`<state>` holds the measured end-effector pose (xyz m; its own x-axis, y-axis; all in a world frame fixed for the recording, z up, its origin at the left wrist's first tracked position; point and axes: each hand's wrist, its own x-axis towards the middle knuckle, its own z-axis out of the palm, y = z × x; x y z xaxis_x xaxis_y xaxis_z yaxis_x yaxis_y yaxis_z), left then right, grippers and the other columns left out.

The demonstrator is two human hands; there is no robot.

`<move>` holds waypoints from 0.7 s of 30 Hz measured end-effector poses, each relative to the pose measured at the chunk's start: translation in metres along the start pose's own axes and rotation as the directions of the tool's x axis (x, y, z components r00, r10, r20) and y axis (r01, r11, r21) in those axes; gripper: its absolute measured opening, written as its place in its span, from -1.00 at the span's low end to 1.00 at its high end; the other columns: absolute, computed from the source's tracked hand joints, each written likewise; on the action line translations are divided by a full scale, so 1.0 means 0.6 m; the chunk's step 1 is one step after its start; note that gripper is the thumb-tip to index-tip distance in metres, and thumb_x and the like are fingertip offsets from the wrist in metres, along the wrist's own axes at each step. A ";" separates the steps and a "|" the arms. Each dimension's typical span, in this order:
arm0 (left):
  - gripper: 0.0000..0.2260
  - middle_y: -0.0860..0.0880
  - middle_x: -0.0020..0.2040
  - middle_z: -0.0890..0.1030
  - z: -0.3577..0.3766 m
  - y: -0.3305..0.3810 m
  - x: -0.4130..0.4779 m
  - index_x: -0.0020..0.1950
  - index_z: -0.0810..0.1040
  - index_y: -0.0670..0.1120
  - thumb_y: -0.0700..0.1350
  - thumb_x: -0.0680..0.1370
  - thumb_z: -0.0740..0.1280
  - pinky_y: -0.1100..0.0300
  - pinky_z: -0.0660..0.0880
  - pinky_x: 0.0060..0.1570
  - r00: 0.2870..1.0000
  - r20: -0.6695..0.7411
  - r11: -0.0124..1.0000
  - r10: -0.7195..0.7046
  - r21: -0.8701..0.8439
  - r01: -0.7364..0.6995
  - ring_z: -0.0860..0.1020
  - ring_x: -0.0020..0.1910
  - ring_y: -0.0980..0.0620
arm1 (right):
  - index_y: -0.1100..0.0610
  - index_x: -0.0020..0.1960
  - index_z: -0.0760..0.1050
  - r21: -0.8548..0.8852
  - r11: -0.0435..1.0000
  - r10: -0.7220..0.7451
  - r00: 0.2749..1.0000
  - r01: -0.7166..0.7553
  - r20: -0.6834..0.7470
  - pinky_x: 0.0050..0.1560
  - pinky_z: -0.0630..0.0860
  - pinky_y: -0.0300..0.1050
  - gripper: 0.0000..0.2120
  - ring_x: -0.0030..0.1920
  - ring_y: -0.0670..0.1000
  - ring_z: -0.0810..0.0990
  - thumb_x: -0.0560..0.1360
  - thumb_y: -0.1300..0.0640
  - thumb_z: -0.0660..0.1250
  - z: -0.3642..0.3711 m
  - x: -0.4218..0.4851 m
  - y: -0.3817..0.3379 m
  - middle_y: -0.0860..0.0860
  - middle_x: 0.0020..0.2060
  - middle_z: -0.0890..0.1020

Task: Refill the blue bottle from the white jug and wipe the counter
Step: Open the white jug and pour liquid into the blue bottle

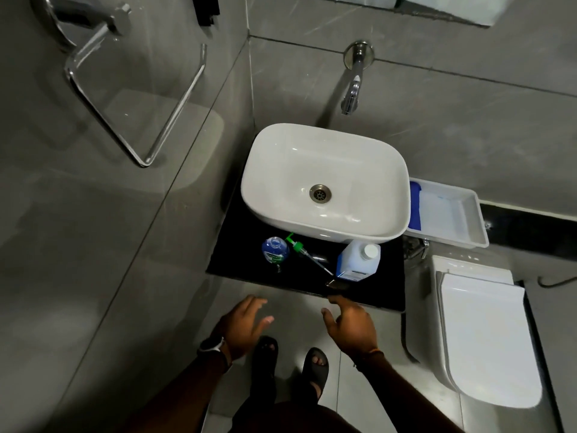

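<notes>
Basin (pixel 324 182) on desk (pixel 368 292), tap (pixel 351 95) at its 12. Bottle (pixel 274 250) at basin's 7, jug (pixel 359 260) at 5, pump (pixel 307 256) lying between them. Tray (pixel 449 214) at 3, toilet (pixel 480 332) at 4.

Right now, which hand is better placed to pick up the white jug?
Probably the right hand. It hovers open at the black counter edge, almost directly below the white jug. The left hand, also open and empty, sits further left, nearer the uncapped blue bottle, which it could steady.
</notes>
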<state>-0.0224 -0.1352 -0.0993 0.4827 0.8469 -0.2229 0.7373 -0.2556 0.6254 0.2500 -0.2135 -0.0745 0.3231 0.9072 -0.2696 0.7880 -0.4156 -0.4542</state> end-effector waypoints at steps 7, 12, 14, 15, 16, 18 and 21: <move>-0.51 0.05 0.41 0.44 0.046 0.113 0.050 0.45 0.35 0.07 0.28 0.61 0.12 0.08 0.52 0.26 0.972 0.154 0.976 0.175 0.100 -0.192 0.51 0.32 -0.01 | 0.11 0.43 0.49 0.158 0.959 0.246 0.967 -0.233 -0.065 0.15 0.64 0.03 -0.41 0.09 0.09 0.69 0.45 0.04 0.56 -0.087 -0.011 0.117 0.09 0.14 0.70; -0.66 0.03 0.27 0.50 0.006 0.235 0.150 0.35 0.42 0.02 0.12 0.62 0.21 0.03 0.56 0.16 0.919 -0.008 0.918 0.395 0.038 -0.395 0.55 0.20 -0.02 | 0.15 0.50 0.40 0.320 0.942 0.126 0.989 -0.096 -0.073 0.43 0.46 0.03 -0.16 0.36 0.10 0.52 0.31 0.17 0.69 -0.169 0.049 0.121 0.12 0.39 0.53; -0.70 0.00 0.25 0.52 -0.011 0.277 0.186 0.32 0.45 -0.03 0.03 0.62 0.24 0.02 0.55 0.18 0.885 -0.073 0.888 0.460 0.022 -0.459 0.54 0.20 -0.03 | 0.13 0.51 0.38 0.346 0.937 0.068 0.995 -0.041 -0.067 0.43 0.45 0.03 -0.09 0.37 0.08 0.50 0.25 0.16 0.71 -0.187 0.074 0.111 0.10 0.40 0.51; -0.71 -0.01 0.25 0.53 -0.019 0.295 0.201 0.32 0.46 -0.04 0.00 0.62 0.25 0.03 0.54 0.21 0.871 -0.092 0.875 0.482 0.015 -0.483 0.54 0.21 -0.03 | 0.12 0.51 0.38 0.360 0.933 0.036 0.997 -0.009 -0.066 0.43 0.45 0.01 -0.06 0.38 0.07 0.50 0.23 0.15 0.72 -0.192 0.085 0.103 0.09 0.41 0.51; -0.71 -0.02 0.27 0.53 -0.025 0.312 0.213 0.33 0.45 -0.05 -0.03 0.62 0.26 0.04 0.53 0.24 0.857 -0.096 0.862 0.506 0.013 -0.507 0.53 0.23 -0.03 | 0.12 0.51 0.38 0.369 0.929 0.002 0.997 0.025 -0.072 0.43 0.45 0.00 -0.05 0.38 0.06 0.50 0.21 0.13 0.73 -0.196 0.095 0.097 0.08 0.40 0.51; -0.65 -0.02 0.35 0.52 -0.032 0.338 0.233 0.41 0.43 -0.05 -0.07 0.62 0.28 0.10 0.47 0.34 0.834 -0.057 0.836 0.549 0.020 -0.548 0.50 0.31 -0.01 | 0.10 0.49 0.38 0.370 0.925 -0.061 0.995 0.085 -0.077 0.42 0.45 -0.02 -0.06 0.36 0.04 0.51 0.21 0.06 0.73 -0.199 0.112 0.085 0.04 0.39 0.53; -0.57 -0.06 0.46 0.48 -0.032 0.358 0.250 0.51 0.39 -0.08 -0.15 0.62 0.29 0.23 0.33 0.45 0.827 0.081 0.829 0.556 0.007 -0.559 0.46 0.40 -0.01 | 0.08 0.47 0.41 0.377 0.915 -0.131 0.989 0.146 -0.064 0.38 0.50 -0.05 -0.13 0.30 -0.03 0.55 0.25 0.06 0.71 -0.197 0.124 0.074 -0.01 0.34 0.57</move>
<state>0.1995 -0.0541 0.0157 0.8475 0.5206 0.1033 0.3451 -0.6883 0.6381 0.3708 -0.1567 -0.0145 0.2496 0.9562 -0.1528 0.5700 -0.2726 -0.7751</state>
